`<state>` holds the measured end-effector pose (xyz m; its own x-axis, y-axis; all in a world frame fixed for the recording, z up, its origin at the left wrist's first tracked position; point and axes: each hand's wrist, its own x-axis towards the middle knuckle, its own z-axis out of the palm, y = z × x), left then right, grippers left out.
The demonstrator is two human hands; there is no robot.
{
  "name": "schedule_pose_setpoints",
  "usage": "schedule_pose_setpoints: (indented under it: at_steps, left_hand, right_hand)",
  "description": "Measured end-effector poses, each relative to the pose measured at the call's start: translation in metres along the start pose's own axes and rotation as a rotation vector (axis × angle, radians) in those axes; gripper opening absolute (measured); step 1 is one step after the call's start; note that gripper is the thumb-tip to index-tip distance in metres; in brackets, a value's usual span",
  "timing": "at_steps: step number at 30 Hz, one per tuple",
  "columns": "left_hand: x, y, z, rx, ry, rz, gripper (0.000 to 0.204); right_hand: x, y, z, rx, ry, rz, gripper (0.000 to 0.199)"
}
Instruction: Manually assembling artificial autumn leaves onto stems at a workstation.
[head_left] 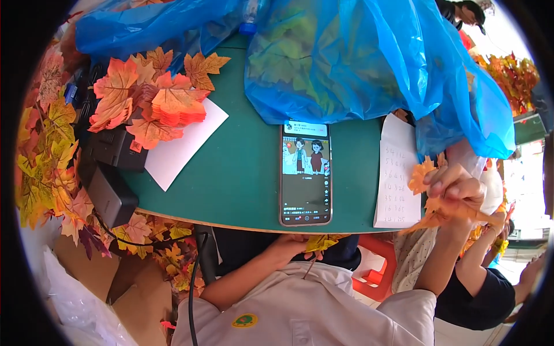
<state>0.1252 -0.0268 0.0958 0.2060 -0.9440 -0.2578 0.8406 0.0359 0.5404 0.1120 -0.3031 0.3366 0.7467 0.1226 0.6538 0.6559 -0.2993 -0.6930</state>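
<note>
My left hand (291, 247) is low in front of my body at the table's edge, its fingers closed on a yellow artificial leaf (323, 242) with a thin stem hanging down. My right hand (460, 187) is raised beyond the table's right edge, fingers curled round orange artificial leaves (423, 176), partly smeared by motion. Between the hands, a phone (306, 196) lies upright on the green table (242, 179), showing a cartoon video. A notepad (398, 199) with handwriting lies close to my right hand.
A large blue plastic bag (340, 63) covers the table's far side. Stacked orange-red leaves (179, 104) lie over white paper (187, 153) at left, beside a black box (115, 193). Leaf garlands (52, 144) hang at far left. A person in black (479, 294) sits at right, near a red stool (375, 271).
</note>
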Motion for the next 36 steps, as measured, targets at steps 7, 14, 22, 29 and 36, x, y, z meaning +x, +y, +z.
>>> schedule_pose_setpoints:
  at_steps: [7,14,22,29,36]
  left_hand:
    - [0.004,0.012,0.007,-0.051,0.139,-0.106,0.022]
    - [-0.005,0.007,0.009,-0.041,0.255,-0.064,0.025]
    - [-0.003,-0.039,-0.026,-0.177,0.146,-0.095,0.033]
    - [-0.002,-0.045,-0.025,-0.149,0.178,-0.082,0.034]
    - [-0.003,-0.047,-0.024,-0.12,0.233,-0.037,0.034]
  right_hand:
    - [-0.005,0.001,0.026,-0.078,0.006,0.561,0.009]
    - [0.02,0.053,0.055,-0.096,-0.072,0.627,0.026]
    - [0.029,0.053,0.063,-0.047,-0.146,0.734,0.047]
    - [0.028,0.043,0.063,-0.277,-0.574,0.621,0.013]
    - [0.038,0.047,0.056,-0.191,-0.333,0.558,0.008]
